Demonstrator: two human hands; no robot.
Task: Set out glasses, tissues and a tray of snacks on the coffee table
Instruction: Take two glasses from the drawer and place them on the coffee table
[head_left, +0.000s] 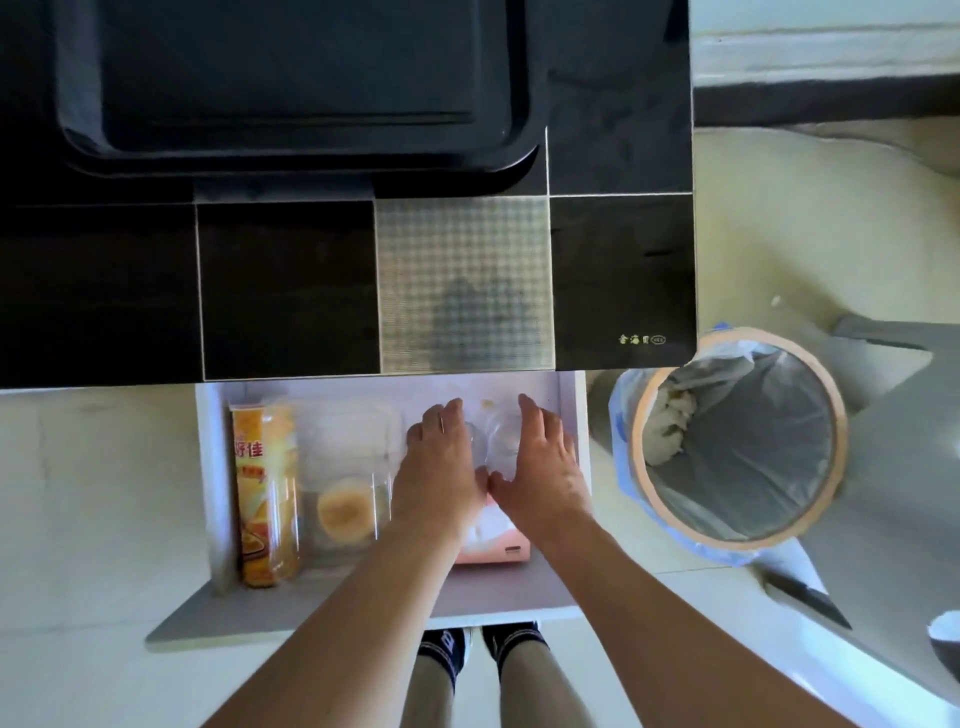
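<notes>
Below the black coffee table (623, 270) a white drawer (571, 395) stands pulled out. Two clear glasses (475, 441) (506, 434) stand side by side at its back right. My left hand (441, 467) and my right hand (540, 467) reach into the drawer and flank the glasses, fingers spread, thumbs almost touching. A pink tissue pack (498, 551) lies under my wrists, partly hidden. A yellow chips can (265, 493) lies at the drawer's left, beside a clear box with a round biscuit (345, 509). A black tray (291, 88) sits on the table top.
A round bin (737, 441) with an orange rim and a plastic liner stands on the floor right of the drawer. A grey sofa edge (883, 519) runs along the right. My feet (483, 649) are just in front of the drawer.
</notes>
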